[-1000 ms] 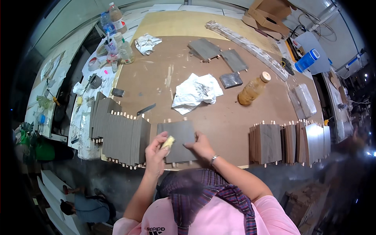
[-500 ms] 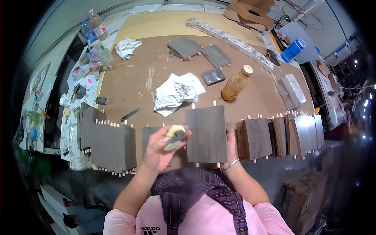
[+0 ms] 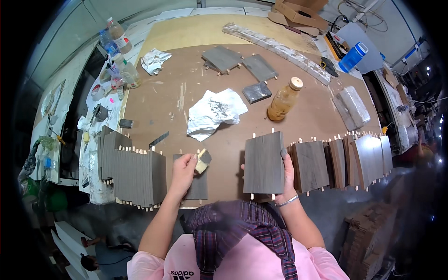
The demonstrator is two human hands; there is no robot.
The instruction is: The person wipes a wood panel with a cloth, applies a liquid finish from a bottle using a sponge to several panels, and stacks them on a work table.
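My left hand pinches a yellowish sponge with dark grey stains, apart from any panel edge I can see. Below that hand, a grey wood-look panel lies flat at the table's front edge, partly covered by the hand. My right hand grips another grey panel by its right side, fingers behind it; the panel is tilted up, with wooden dowels sticking out at top and bottom. To the left is a row of similar panels packed on edge. More dowelled panels lean together at right.
Beyond my hands lie a stained white cloth, a dark block and a capped bottle of brown liquid. Farther back are loose panels and a long whitish bar. Several bottles stand at left; a wrapped block sits at right.
My right hand has carried its panel to the right, close to the right-hand row. My left hand has drawn left and away from that panel, still with the sponge.
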